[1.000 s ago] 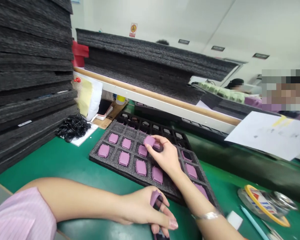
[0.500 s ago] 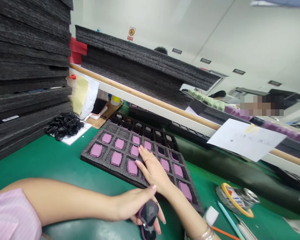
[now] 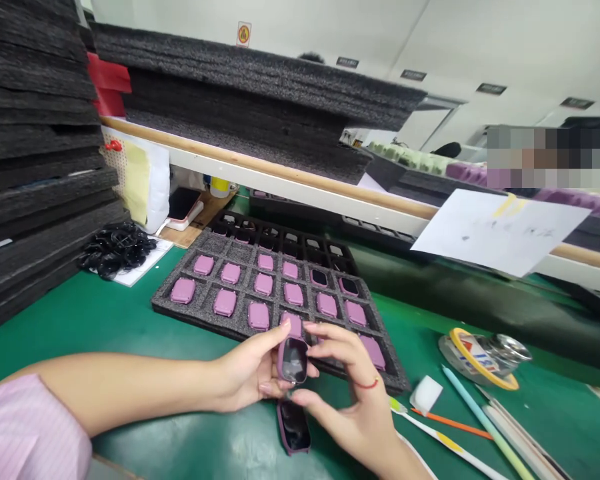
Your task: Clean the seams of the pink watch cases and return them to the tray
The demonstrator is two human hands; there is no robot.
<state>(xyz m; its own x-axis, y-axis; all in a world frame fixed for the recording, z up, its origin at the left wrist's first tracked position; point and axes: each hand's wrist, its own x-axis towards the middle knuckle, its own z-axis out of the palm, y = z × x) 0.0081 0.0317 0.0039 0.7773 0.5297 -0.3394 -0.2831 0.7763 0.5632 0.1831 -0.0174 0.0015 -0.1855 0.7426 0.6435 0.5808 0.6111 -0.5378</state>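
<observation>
Both of my hands meet just in front of a black foam tray (image 3: 180,315) on the green table. My left hand (image 3: 247,370) pinches a purple watch case (image 3: 293,359) with a dark glossy screen, held upright. My right hand (image 3: 350,390) curls its fingers around the same case from the right, thumb under it. A second purple case (image 3: 294,427) lies screen-up on the table directly below them. The tray's pockets hold several purple cases (image 3: 225,301) lying back-up; two far-right pockets show dark screens (image 3: 320,277).
Tall stacks of black foam sheets (image 3: 35,167) rise at the left, more on a shelf (image 3: 240,80) behind. A pile of black rings (image 3: 115,245) lies at the left. Tape roll (image 3: 483,360), pens (image 3: 485,417) and a white eraser (image 3: 426,393) sit at the right. Other people work beyond the shelf.
My right hand has left the tray and come back to the case in my left hand. My left hand has lifted that case. The camera has swung right.
</observation>
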